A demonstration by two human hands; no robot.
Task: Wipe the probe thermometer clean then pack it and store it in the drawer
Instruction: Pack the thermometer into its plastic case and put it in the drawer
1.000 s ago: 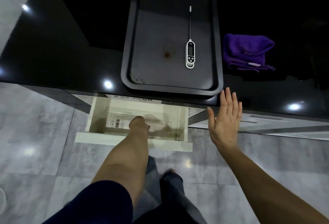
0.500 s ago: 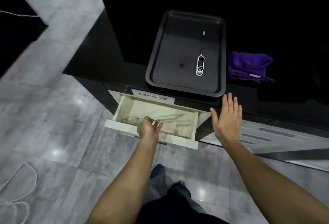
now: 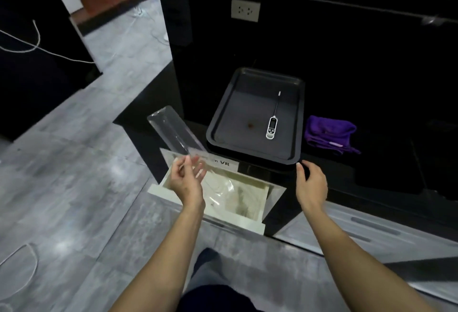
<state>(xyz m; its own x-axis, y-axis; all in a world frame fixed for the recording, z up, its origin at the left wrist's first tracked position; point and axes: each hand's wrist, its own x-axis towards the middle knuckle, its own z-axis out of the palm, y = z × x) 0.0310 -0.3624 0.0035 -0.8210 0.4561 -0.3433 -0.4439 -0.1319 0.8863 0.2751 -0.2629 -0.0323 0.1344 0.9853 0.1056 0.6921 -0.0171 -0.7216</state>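
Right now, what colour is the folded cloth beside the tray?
Purple cloth, clearest in the head view.

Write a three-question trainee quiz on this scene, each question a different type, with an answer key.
1. True or false: the thermometer lies in the dark tray.
2. Multiple choice: the left hand holds
A) the purple cloth
B) a clear plastic case
C) nothing
3. Fill in: the right hand is empty, near the tray's front ____ corner.

Key:
1. True
2. B; it is raised above the open drawer.
3. right
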